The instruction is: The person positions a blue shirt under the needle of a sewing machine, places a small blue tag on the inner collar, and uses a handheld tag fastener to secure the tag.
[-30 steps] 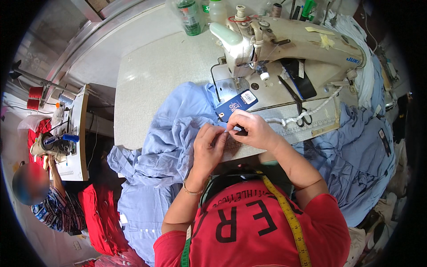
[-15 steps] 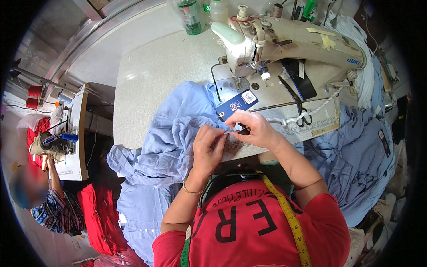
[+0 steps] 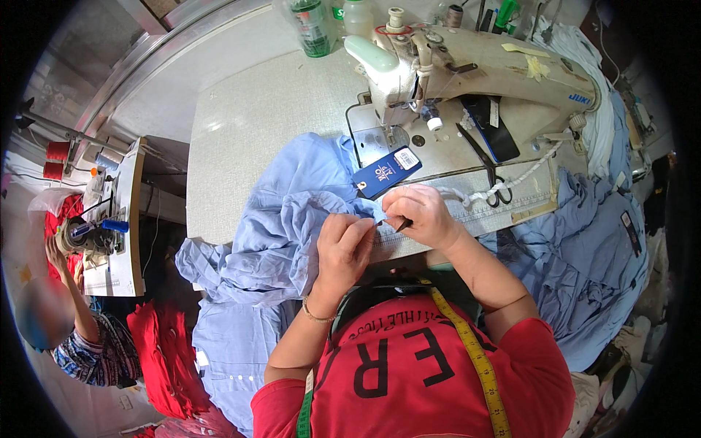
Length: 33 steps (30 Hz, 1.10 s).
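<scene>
Both of my hands meet at the front edge of the sewing table, over a light blue garment [image 3: 292, 212]. My left hand [image 3: 343, 248] pinches a bit of its cloth between thumb and fingertips. Close beside it, my right hand [image 3: 423, 215] is closed around a small dark pointed tool [image 3: 403, 225], mostly hidden in the fingers, its kind unclear. The fingertips of the two hands are nearly touching at the cloth's edge. A dark blue hang tag [image 3: 387, 172] lies just beyond my hands, at the garment's edge.
A sewing machine [image 3: 489, 62] stands beyond my hands. Dark scissors [image 3: 491, 171], a phone [image 3: 493, 131] and a white cord [image 3: 526, 175] lie to the right. More blue garments [image 3: 577, 255] are heaped at right. A co-worker [image 3: 95, 343] sits at another machine, far left.
My right hand has turned slightly, and the dark tool's tip now points down toward the cloth. The hang tag has shifted a little. The co-worker's arm has moved forward.
</scene>
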Available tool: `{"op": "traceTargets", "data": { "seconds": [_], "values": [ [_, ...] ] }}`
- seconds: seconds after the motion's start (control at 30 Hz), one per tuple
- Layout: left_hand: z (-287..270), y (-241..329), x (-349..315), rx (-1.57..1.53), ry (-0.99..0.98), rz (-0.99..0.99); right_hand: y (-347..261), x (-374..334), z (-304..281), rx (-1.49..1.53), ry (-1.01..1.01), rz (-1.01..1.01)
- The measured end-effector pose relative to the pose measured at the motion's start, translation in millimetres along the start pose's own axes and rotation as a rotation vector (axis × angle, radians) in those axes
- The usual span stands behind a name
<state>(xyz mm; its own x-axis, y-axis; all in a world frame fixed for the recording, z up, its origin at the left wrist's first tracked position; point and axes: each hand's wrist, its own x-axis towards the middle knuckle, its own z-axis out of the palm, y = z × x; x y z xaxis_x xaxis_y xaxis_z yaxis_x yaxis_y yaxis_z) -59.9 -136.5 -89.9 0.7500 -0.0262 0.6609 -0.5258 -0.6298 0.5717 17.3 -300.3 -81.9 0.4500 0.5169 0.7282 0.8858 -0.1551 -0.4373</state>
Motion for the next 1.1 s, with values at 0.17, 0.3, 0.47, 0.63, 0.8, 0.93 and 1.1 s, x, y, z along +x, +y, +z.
{"op": "traceTargets", "data": {
  "seconds": [0.17, 0.3, 0.47, 0.63, 0.8, 0.93, 1.1],
  "values": [
    [-4, 2, 3, -0.221, -0.049, -0.239, -1, -4, -2, -0.14, -0.009, -0.123],
    [-9, 10, 15, -0.203, -0.054, -0.25, -2, -6, -2, -0.184, -0.045, -0.164],
    [-15, 8, 24, -0.063, -0.227, -0.122, -2, -8, -3, -0.23, -0.057, -0.209],
    [-6, 5, 20, 0.035, -0.158, -0.089, 1, -11, 3, -0.255, -0.065, -0.199],
    [-19, -10, 18, -0.852, 0.153, -0.723, 2, -13, 1, -0.268, -0.026, -0.197],
    [-39, -8, 13, -1.028, 0.082, -0.479, 3, -14, -1, -0.269, -0.027, -0.184],
    [-57, 21, 7, -0.331, -0.658, -0.21, 1, -8, 2, -0.085, -0.03, -0.017]
  ]
}}
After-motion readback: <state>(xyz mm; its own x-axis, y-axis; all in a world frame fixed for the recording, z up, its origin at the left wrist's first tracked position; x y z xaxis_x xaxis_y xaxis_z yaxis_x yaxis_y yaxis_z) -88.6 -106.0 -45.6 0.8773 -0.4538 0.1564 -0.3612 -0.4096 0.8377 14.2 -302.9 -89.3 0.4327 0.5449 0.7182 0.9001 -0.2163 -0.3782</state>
